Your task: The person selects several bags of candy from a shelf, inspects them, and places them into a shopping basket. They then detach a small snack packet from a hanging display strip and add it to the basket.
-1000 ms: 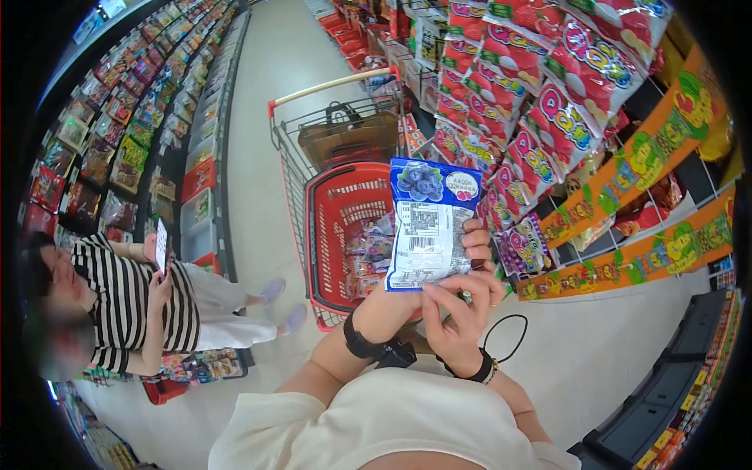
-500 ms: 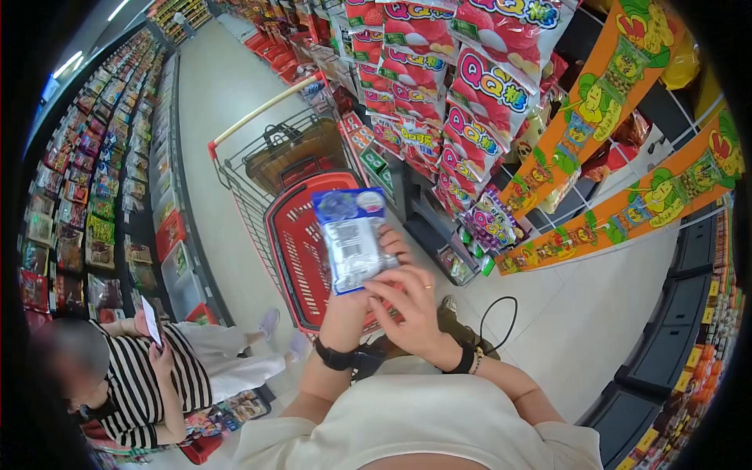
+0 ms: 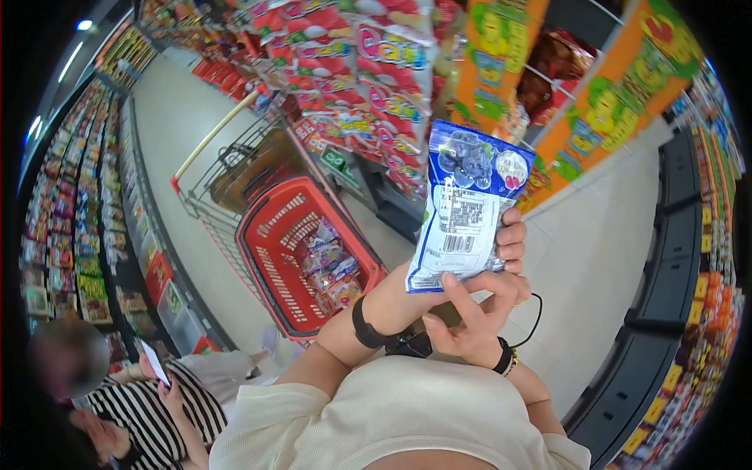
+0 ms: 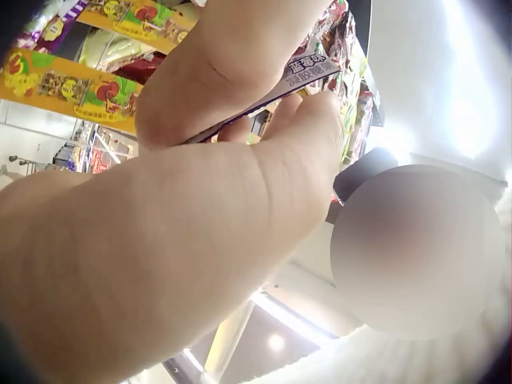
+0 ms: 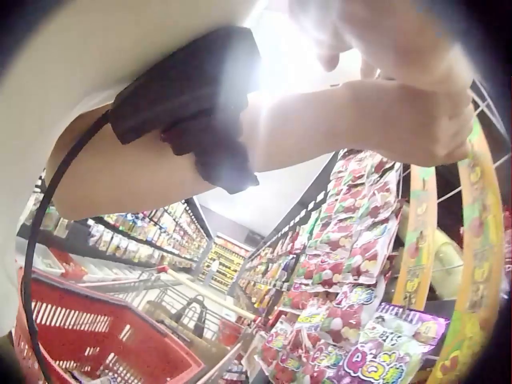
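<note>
A blue-and-white candy bag (image 3: 466,215) with blueberries printed at its top shows its label and barcode side in the head view. My left hand (image 3: 511,239) grips it from behind, fingers curled round its right edge and the palm hidden. Along the bag's lower edge, my right hand (image 3: 474,317) rests its extended index fingertip on the label, the thumb apart. In the left wrist view, the bag's printed edge (image 4: 308,72) shows between the fingers of my left hand (image 4: 184,216). The right wrist view catches my right hand (image 5: 384,40) at the top, blurred.
A shopping cart (image 3: 211,160) holds a red basket (image 3: 262,258) with several candy packets (image 3: 333,266) and a brown bag (image 3: 254,168). Candy bags (image 3: 392,86) hang on a display beside orange strips (image 3: 603,117). At lower left a person in a striped top (image 3: 188,399) holds a phone (image 3: 154,362).
The head view has swung, so the cart now lies further left. The bag dipped leftward half a second ago, and now appears higher and further right. Both hands remain at it.
</note>
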The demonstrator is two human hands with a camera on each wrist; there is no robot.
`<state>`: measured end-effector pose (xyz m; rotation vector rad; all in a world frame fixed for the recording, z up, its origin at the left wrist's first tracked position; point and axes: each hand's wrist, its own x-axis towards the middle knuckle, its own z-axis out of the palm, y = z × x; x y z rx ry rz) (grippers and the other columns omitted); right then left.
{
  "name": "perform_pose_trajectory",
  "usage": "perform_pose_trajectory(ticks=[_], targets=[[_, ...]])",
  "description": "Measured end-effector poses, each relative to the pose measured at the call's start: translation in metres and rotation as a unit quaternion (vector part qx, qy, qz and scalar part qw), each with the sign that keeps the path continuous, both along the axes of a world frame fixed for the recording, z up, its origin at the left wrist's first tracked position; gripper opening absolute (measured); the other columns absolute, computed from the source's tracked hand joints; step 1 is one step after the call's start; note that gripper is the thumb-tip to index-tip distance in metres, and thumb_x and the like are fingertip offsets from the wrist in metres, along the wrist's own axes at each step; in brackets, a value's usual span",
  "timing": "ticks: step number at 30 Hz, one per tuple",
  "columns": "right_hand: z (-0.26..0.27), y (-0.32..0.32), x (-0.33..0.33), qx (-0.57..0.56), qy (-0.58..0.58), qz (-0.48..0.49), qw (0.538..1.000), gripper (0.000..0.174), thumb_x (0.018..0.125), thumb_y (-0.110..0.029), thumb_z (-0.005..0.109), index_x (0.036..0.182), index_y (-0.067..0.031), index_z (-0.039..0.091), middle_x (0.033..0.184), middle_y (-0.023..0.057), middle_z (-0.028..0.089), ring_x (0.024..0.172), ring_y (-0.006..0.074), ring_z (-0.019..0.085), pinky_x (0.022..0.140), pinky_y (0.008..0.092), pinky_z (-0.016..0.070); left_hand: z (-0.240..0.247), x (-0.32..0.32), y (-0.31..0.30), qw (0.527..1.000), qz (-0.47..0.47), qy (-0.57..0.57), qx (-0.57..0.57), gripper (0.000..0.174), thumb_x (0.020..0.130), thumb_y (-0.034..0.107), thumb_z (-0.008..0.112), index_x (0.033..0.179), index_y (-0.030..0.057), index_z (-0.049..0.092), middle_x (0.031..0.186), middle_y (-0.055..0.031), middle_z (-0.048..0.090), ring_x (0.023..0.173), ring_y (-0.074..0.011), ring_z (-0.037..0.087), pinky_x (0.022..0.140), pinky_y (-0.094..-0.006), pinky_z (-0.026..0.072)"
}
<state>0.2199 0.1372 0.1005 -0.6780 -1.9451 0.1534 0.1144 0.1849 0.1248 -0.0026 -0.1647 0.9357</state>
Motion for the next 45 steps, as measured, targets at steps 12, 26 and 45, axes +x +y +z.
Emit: perform_pose_trajectory(ticks=[12,26,45], targets=[[0.020,-0.002,0.033,0.015,-0.026,-0.118,0.993,0.043,0.064,-0.032,0.075,0.105,-0.0209,0.067,0.089,0.0016,0.037,0.086,0.0223,0.032,0.078,0.0378,0.0237,-0.015,0.055,0.027,0.986,-0.120,-0.072,0.087,0.024,0.087,0.034,0.047,0.092,0.0115,0.040,0.074,0.0016,0.036,0.071,-0.0126,0.041,0.073,-0.0281,0.0348],[0.014,0.008,0.034,0.033,0.014,-0.137,0.990,0.033,0.063,-0.039,0.069,0.093,-0.0265,0.073,0.082,-0.0032,0.036,0.082,0.0182,0.034,0.076,0.0352,0.0243,-0.013,0.063,0.031,0.987,-0.099,-0.090,0.084,0.025,0.087,0.034,0.048,0.092,0.0102,0.044,0.074,0.0011,0.039,0.067,-0.0116,0.039,0.069,-0.0260,0.0348],[0.005,0.010,0.022,0.030,0.051,-0.091,0.994,0.029,0.069,-0.030,0.067,0.094,-0.0157,0.067,0.088,0.0028,0.042,0.087,0.0227,0.034,0.082,0.0382,0.0270,-0.007,0.046,0.022,0.997,-0.046,-0.031,0.052,0.021,0.088,0.032,0.046,0.093,0.0133,0.037,0.073,0.0019,0.034,0.066,-0.0124,0.038,0.070,-0.0251,0.0340]])
